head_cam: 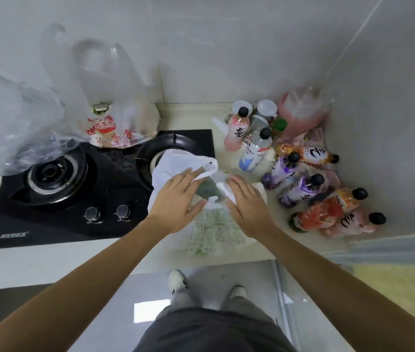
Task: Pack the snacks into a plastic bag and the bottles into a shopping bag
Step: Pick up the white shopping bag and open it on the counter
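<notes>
**Hands spread the white bag's mouth beside the waiting bottles**

Both hands are at the white shopping bag [216, 224], which lies on the counter [188, 118] between the gas hob [94, 189] and the bottles; the left hand [176, 204] lies on the bag's left side with fingers fairly straight, a handle loop crossing its fingertips; the right hand [247, 207] rests flat and open on the right side, fingers extended. Whether either thumb pinches the film underneath cannot be told. Between the hands the mouth gapes a little, showing a dark greenish interior.

The bag looks thin, soft and limp, with faint green print; it will likely collapse unless its rim is held apart, so the handles or the mouth edge are the sensible places to grip. The bottles [302, 179], roughly 8 drinks with black caps, stand and lie in a cluster to the right, near the wall corner; they appear full, hence fairly heavy, rigid and smooth, best taken round the body or neck 1 at a time. A clear plastic bag [115, 115] already holding red-printed snack packets stands on the hob's far side; another crumpled clear bag [16, 123] sits far left.
</notes>
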Available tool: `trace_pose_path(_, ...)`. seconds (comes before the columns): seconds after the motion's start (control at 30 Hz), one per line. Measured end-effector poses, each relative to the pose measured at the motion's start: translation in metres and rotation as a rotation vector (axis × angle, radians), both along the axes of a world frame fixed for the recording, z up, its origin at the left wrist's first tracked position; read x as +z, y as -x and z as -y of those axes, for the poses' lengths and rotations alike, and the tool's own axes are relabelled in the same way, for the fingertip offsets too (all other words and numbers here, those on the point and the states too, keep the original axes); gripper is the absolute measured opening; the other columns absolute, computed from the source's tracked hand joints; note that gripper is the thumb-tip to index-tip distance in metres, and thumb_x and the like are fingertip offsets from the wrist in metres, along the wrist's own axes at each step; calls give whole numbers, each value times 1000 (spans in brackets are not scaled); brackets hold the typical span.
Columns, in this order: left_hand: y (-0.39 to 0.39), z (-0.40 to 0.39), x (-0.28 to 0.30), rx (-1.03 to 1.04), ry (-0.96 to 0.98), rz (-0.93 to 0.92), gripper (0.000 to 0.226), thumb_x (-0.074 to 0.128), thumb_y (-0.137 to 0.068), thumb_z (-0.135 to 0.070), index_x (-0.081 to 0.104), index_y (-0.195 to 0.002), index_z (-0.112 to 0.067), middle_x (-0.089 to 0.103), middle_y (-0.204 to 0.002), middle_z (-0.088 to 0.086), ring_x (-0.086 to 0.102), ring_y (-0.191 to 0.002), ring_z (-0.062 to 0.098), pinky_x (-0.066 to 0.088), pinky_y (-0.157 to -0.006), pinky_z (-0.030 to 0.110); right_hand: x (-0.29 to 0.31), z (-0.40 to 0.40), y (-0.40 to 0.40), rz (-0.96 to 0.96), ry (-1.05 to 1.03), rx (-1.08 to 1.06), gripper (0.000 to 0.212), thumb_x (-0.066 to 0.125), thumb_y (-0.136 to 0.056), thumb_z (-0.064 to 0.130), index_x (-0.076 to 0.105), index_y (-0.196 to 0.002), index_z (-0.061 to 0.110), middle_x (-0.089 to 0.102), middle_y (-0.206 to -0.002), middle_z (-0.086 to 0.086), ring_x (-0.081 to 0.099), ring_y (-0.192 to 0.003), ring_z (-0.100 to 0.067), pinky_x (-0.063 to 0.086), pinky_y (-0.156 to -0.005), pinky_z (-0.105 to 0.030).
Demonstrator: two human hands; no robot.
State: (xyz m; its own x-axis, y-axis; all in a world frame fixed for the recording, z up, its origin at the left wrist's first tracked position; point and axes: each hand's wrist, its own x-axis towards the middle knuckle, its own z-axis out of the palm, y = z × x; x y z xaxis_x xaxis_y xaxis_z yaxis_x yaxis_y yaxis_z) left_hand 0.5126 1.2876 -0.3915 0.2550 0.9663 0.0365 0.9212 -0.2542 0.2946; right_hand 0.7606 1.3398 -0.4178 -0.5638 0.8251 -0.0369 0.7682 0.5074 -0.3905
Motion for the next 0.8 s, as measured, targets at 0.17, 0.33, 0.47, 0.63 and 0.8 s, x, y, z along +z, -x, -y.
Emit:
trace_pose_path(0.17, 2, 2, -49, 79, 181, -30, 63, 25, -104, -57, 43, -150, -19, 40, -158, 0, 30, -150, 28, 28, -122, 43, -70, -2, -1, 202, 112, 129, 66, 25, -110, 51, 25, -164, 14, 27, -170, -4, 22, -158, -21, 30, -123, -49)
trace_pose_path(0.33, -2, 7, -88, 142, 273, -44, 59, 24, -104, -53, 61, -134, -17, 57, -139, 4, 36, -146, 28, 34, -117, 44, -115, -6, -7, 309, 177, 59, 84, 10, -101, 69, 10, -167, 16, 8, -175, -6, 7, -161, -27, 16, -128, -50)
trace_pose_path(0.47, -11, 8, -99, 166, 189, -67, 41, 34, -106, -34, 68, -111, -12, 60, -125, 9, 41, -138, 34, 42, -109, 47, -130, -9, -4, 335, 175, -6, 94, 10, -97, 79, 3, -167, 17, -6, -175, -8, -5, -161, -31, 5, -129, -52)
trace_pose_path(0.63, -16, 16, -114, 29, 94, -94, 21, 56, -93, -9, 65, -112, -6, 61, -124, 14, 50, -130, 36, 39, -111, 45, -128, -10, -13, 304, 189, -59, 102, 20, -93, 84, 0, -166, 15, -12, -174, -9, -10, -160, -35, 0, -129, -52)
trace_pose_path(0.8, -34, 20, -103, 133, 217, -30, 43, 53, -100, -16, 46, -141, -25, 59, -133, 0, 56, -114, 26, 50, -90, 36, -100, -13, -30, 127, 29, -4, 86, 28, -98, 74, 31, -159, 13, 27, -167, -12, 25, -153, -36, 19, -125, -55)
